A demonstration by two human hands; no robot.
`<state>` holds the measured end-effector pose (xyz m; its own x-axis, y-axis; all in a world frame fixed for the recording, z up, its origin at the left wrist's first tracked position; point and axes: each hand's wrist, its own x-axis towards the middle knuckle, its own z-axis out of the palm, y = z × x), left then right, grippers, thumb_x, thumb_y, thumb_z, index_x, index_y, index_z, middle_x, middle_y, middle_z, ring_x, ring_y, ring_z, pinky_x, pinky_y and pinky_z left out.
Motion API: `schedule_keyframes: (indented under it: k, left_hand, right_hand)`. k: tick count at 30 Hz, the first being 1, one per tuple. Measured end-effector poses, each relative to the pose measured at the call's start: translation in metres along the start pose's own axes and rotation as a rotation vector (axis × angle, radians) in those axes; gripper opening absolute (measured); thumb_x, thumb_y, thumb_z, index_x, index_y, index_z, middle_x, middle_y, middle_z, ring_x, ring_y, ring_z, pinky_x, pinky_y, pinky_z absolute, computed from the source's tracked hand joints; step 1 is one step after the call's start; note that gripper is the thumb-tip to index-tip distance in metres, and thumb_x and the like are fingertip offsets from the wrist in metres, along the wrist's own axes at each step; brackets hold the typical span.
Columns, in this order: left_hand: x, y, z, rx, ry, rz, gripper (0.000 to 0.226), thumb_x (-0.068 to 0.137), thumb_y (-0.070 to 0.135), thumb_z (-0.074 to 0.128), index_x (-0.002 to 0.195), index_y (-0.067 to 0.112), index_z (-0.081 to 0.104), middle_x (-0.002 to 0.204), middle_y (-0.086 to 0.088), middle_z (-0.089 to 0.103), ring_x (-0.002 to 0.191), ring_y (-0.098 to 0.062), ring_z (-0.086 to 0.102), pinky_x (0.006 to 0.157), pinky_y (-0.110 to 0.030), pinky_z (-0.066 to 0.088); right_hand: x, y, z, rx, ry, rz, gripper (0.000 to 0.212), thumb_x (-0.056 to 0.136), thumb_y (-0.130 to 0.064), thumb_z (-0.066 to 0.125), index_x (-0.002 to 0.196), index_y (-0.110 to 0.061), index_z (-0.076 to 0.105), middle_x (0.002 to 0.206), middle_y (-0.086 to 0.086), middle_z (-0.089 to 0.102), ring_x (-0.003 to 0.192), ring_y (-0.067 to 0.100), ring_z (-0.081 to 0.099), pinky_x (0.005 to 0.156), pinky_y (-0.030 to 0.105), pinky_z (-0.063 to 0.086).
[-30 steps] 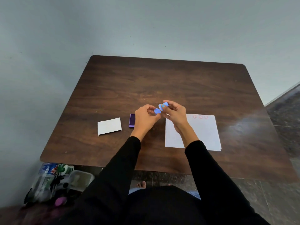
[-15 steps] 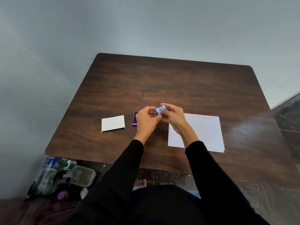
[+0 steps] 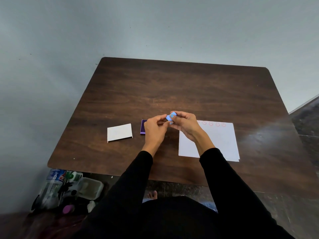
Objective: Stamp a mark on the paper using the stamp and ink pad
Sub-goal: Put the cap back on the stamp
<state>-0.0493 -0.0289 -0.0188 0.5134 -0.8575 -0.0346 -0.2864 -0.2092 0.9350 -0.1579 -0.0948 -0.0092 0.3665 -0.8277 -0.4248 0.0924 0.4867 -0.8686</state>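
Observation:
A small light-blue stamp [image 3: 171, 116] is held above the table between both hands. My right hand [image 3: 185, 124] grips its body, and my left hand [image 3: 155, 128] pinches its near end with the fingertips. The purple ink pad [image 3: 143, 127] lies on the table just left of my left hand, partly hidden by it. The white paper [image 3: 221, 138] lies to the right, with a row of red smiley marks [image 3: 214, 124] along its far edge. My right wrist covers the sheet's left part.
A white lid or card [image 3: 119, 132] lies left of the ink pad on the brown wooden table [image 3: 172, 87]. On the floor at the table's near-left corner sit bottles and a plastic container [image 3: 69, 188]. A grey wall stands behind.
Both hands stay joined at the stamp and have shifted slightly. The blue parts, seen a little apart one second ago, now sit together between the fingers.

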Motion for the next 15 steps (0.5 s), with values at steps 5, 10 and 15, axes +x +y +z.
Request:
schedule_keyframes:
  k: [5,10,15]
  left_hand:
    - [0.0000,0.0013,0.0037,0.039,-0.010,0.011,0.034,0.080,0.011,0.070,0.114,0.006,0.066,0.107,-0.009,0.072,0.093,-0.011,0.067,0.082,-0.016,0.052]
    - [0.0001,-0.0009,0.0008,0.004,-0.055,0.017,0.034,0.079,0.011,0.072,0.112,0.006,0.067,0.104,-0.009,0.072,0.090,-0.011,0.068,0.083,-0.023,0.056]
    - [0.0018,-0.0061,-0.0009,-0.010,-0.036,-0.084,0.044,0.082,-0.003,0.063,0.125,0.006,0.057,0.121,-0.009,0.064,0.101,-0.011,0.062,0.086,-0.017,0.048]
  right_hand:
    - [0.0026,-0.0016,-0.0025,-0.029,0.062,0.073,0.014,0.082,-0.004,0.066,0.096,-0.004,0.065,0.090,0.009,0.068,0.082,0.018,0.069,0.060,0.022,0.059]
    - [0.0028,-0.0014,-0.0006,-0.083,0.078,0.051,0.012,0.080,-0.004,0.069,0.091,-0.004,0.066,0.089,0.010,0.069,0.079,0.017,0.069,0.057,0.020,0.058]
    - [0.0053,0.0049,-0.0027,-0.620,0.208,-0.141,0.022,0.074,0.000,0.072,0.094,-0.008,0.068,0.094,0.011,0.070,0.083,0.018,0.065,0.075,0.025,0.053]
